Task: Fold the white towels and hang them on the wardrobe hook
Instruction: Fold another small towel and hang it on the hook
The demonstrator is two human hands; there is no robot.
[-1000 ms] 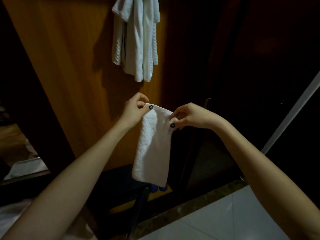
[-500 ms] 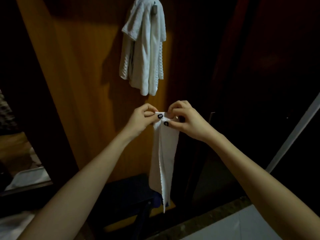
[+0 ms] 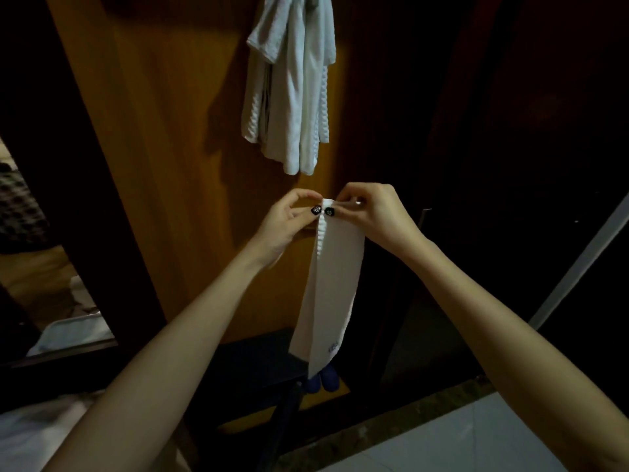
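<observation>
Hands: our L hand point(image 3: 289, 221) & R hand point(image 3: 369, 212) pinch folded towel point(image 3: 332, 287) top.
Hung towels point(image 3: 292, 97): above hands, on wardrobe door point(image 3: 177, 165).

Folded towel point(image 3: 335, 284): white cloth, is showing a smooth matt face and a ribbed terry edge near the top. Hung towels point(image 3: 292, 97): white terry cloth, are looking rougher, with ribbed hems. Wardrobe panel point(image 3: 163, 165): orange-brown wood, is giving a faint satin sheen; floor tile point(image 3: 459, 437) is looking pale, smooth and slightly glossy.
</observation>
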